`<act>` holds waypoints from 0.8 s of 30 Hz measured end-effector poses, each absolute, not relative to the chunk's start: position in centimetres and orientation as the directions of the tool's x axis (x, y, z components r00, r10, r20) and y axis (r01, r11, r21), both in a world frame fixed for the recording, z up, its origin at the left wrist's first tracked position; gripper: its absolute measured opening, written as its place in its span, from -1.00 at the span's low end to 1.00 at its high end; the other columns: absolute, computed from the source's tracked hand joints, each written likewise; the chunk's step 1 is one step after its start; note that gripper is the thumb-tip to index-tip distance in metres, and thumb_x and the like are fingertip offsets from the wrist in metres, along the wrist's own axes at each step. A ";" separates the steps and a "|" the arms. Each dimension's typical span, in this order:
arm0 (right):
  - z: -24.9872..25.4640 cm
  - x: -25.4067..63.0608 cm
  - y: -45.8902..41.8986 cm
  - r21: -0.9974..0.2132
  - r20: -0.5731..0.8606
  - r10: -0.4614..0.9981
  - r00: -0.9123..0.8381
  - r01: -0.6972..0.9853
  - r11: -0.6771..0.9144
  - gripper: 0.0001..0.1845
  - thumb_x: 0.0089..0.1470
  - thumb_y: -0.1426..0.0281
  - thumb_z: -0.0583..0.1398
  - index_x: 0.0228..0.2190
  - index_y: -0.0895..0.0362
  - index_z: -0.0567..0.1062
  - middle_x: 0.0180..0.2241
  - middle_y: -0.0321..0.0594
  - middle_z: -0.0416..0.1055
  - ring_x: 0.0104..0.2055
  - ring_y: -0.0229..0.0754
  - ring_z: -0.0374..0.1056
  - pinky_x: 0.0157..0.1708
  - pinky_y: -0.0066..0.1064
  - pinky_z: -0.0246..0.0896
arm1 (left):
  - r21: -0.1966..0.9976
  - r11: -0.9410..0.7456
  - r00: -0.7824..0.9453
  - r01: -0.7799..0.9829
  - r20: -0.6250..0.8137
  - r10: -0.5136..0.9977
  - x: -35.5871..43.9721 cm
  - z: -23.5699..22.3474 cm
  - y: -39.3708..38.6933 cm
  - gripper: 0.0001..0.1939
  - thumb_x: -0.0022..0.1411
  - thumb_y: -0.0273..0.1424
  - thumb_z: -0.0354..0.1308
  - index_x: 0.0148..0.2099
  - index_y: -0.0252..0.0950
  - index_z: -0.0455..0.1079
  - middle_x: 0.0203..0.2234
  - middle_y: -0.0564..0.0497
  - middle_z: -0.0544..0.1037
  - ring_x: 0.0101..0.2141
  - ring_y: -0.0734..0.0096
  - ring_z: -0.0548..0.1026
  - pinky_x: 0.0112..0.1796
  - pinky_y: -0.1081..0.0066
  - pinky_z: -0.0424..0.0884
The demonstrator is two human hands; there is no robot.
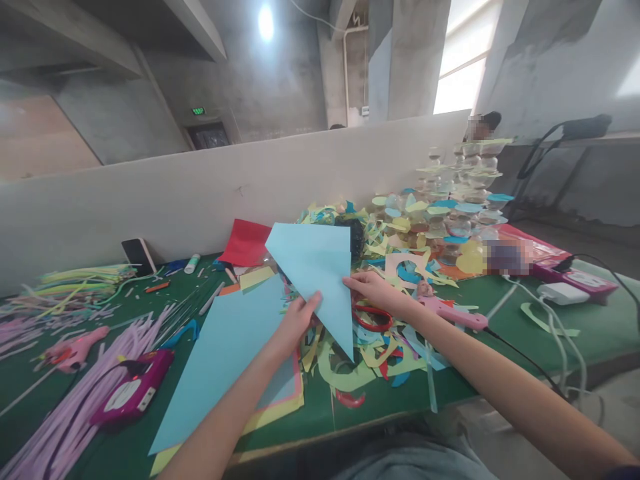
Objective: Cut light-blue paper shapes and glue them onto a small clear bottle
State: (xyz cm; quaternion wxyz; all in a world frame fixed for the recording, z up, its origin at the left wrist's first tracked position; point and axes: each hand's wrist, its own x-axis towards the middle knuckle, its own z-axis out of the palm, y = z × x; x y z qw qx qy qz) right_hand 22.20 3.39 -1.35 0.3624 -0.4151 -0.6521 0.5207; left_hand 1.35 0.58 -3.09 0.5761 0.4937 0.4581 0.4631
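A folded sheet of light blue paper (317, 260) is held up in front of me, its pointed corner hanging downward. My left hand (303, 313) grips its lower left edge, thumb on the front face and fingers behind. At the right edge, my right hand (373, 288) pinches the paper between thumb and fingertips. Below and left lies a stack of coloured paper (225, 347), light blue on top with pink and yellow edges showing. Red-handled scissors (373, 319) rest among the scraps just under my right hand; their blades are hidden.
Paper scraps (350, 373) cover the table's middle. Pink glue guns (75, 350) (453, 313) lie on both sides, with cords. Purple power strips (135, 387) (575, 279), pipe cleaners (107, 393), and a phone (139, 256) are around. A tiered stack of clear cups (465, 193) stands back right; a person sits beyond the partition.
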 end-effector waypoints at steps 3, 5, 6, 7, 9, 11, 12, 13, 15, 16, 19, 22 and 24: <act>-1.3 22.2 3.3 -0.977 0.065 0.919 -0.389 0.163 0.138 -0.41 -0.07 -0.19 0.16 -0.57 0.11 0.36 -0.52 -0.28 0.33 -0.41 -0.16 0.31 -0.29 -0.31 0.25 | 0.996 0.088 0.169 -0.015 -0.084 0.982 1.7 -3.8 0.2 -0.59 0.00 -0.13 0.34 -0.21 -0.36 0.49 -0.36 -0.15 0.62 -0.32 0.14 0.57 -0.40 0.37 0.47; -1.4 22.2 3.3 -0.976 0.091 0.909 -0.406 0.147 0.163 -0.42 -0.05 -0.18 0.16 -0.58 0.11 0.32 -0.55 -0.31 0.28 -0.45 -0.19 0.26 -0.33 -0.33 0.21 | 0.996 0.089 0.172 -0.005 -0.087 0.981 1.7 -3.8 0.0 -0.60 -0.02 -0.15 0.36 -0.22 -0.35 0.49 -0.36 -0.15 0.62 -0.32 0.14 0.57 -0.40 0.37 0.47; -1.5 22.2 3.3 -0.974 0.100 0.903 -0.417 0.144 0.175 -0.42 -0.04 -0.17 0.16 -0.59 0.10 0.31 -0.56 -0.32 0.26 -0.46 -0.21 0.24 -0.35 -0.34 0.19 | 0.995 0.094 0.169 -0.012 -0.091 0.981 1.7 -3.7 0.0 -0.60 -0.01 -0.15 0.35 -0.21 -0.33 0.49 -0.32 -0.15 0.62 -0.30 0.15 0.57 -0.39 0.37 0.48; -1.5 22.2 3.3 -0.971 0.106 0.898 -0.427 0.149 0.186 -0.42 -0.03 -0.17 0.16 -0.59 0.10 0.30 -0.56 -0.33 0.24 -0.47 -0.22 0.22 -0.37 -0.35 0.17 | 0.995 0.101 0.162 -0.026 -0.095 0.982 1.7 -3.5 -0.1 -0.60 0.01 -0.15 0.34 -0.19 -0.32 0.49 -0.28 -0.14 0.62 -0.29 0.16 0.57 -0.37 0.38 0.49; -1.5 22.2 3.3 -0.961 0.111 0.895 -0.433 0.182 0.207 -0.42 -0.02 -0.16 0.15 -0.60 0.10 0.28 -0.57 -0.34 0.20 -0.49 -0.24 0.18 -0.40 -0.35 0.12 | 0.990 0.118 0.154 -0.073 -0.105 0.982 1.7 -3.0 0.0 -0.60 0.03 -0.15 0.33 -0.15 -0.30 0.49 -0.21 -0.15 0.62 -0.26 0.17 0.58 -0.35 0.38 0.50; -1.5 22.2 3.4 -0.950 0.113 0.896 -0.429 0.216 0.223 -0.42 -0.02 -0.17 0.14 -0.61 0.09 0.27 -0.58 -0.34 0.19 -0.50 -0.24 0.17 -0.41 -0.35 0.08 | 0.983 0.132 0.155 -0.125 -0.112 0.982 1.8 -2.7 0.1 -0.61 0.05 -0.16 0.31 -0.14 -0.30 0.48 -0.21 -0.16 0.62 -0.26 0.17 0.59 -0.36 0.37 0.51; -1.4 22.2 3.4 -0.946 0.116 0.897 -0.427 0.228 0.231 -0.41 -0.02 -0.17 0.13 -0.61 0.09 0.27 -0.59 -0.34 0.19 -0.50 -0.23 0.17 -0.42 -0.35 0.07 | 0.980 0.136 0.157 -0.142 -0.113 0.981 1.8 -2.6 0.1 -0.61 0.06 -0.15 0.30 -0.14 -0.31 0.48 -0.22 -0.17 0.62 -0.27 0.16 0.59 -0.36 0.36 0.51; -1.4 22.3 3.4 -0.942 0.119 0.896 -0.427 0.237 0.238 -0.41 -0.01 -0.18 0.13 -0.62 0.09 0.27 -0.59 -0.34 0.19 -0.49 -0.23 0.18 -0.42 -0.36 0.06 | 0.978 0.138 0.159 -0.153 -0.114 0.981 1.7 -2.5 0.2 -0.61 0.07 -0.15 0.29 -0.15 -0.32 0.48 -0.23 -0.18 0.62 -0.28 0.16 0.59 -0.37 0.36 0.52; -1.4 22.3 3.5 -0.932 0.124 0.897 -0.424 0.260 0.252 -0.40 0.00 -0.18 0.11 -0.62 0.09 0.24 -0.60 -0.34 0.19 -0.49 -0.23 0.19 -0.42 -0.36 0.06 | 0.978 0.141 0.155 -0.153 -0.117 0.981 1.7 -2.4 0.3 -0.61 0.08 -0.14 0.27 -0.16 -0.33 0.47 -0.26 -0.18 0.62 -0.29 0.17 0.60 -0.39 0.36 0.52; -1.5 22.4 3.6 -0.928 0.126 0.898 -0.422 0.270 0.257 -0.40 0.00 -0.18 0.11 -0.62 0.09 0.23 -0.60 -0.34 0.19 -0.49 -0.22 0.20 -0.41 -0.36 0.07 | 0.979 0.142 0.149 -0.147 -0.120 0.982 1.7 -2.4 0.3 -0.62 0.08 -0.14 0.27 -0.17 -0.33 0.46 -0.27 -0.18 0.62 -0.31 0.18 0.60 -0.41 0.37 0.52; -1.5 22.6 3.8 -0.919 0.135 0.903 -0.409 0.289 0.268 -0.41 0.03 -0.18 0.09 -0.61 0.09 0.24 -0.58 -0.32 0.24 -0.47 -0.20 0.24 -0.37 -0.35 0.12 | 0.983 0.132 0.123 -0.129 -0.116 0.986 1.7 -2.2 0.4 -0.67 0.10 -0.17 0.26 -0.21 -0.33 0.44 -0.32 -0.15 0.61 -0.36 0.23 0.59 -0.50 0.40 0.50; -1.5 22.7 3.9 -0.918 0.138 0.904 -0.404 0.291 0.271 -0.42 0.04 -0.16 0.09 -0.60 0.09 0.29 -0.55 -0.29 0.30 -0.45 -0.19 0.26 -0.36 -0.34 0.14 | 0.986 0.118 0.119 -0.121 -0.104 0.988 1.7 -2.1 0.4 -0.70 0.12 -0.19 0.24 -0.24 -0.34 0.41 -0.37 -0.12 0.60 -0.39 0.26 0.58 -0.55 0.42 0.48; -1.4 22.7 3.9 -0.920 0.140 0.906 -0.399 0.286 0.268 -0.43 0.04 -0.15 0.09 -0.60 0.10 0.31 -0.55 -0.28 0.31 -0.44 -0.18 0.26 -0.36 -0.34 0.15 | 0.986 0.110 0.133 -0.122 -0.093 0.987 1.6 -2.3 0.4 -0.69 0.14 -0.16 0.22 -0.25 -0.33 0.40 -0.40 -0.11 0.59 -0.42 0.27 0.57 -0.56 0.42 0.48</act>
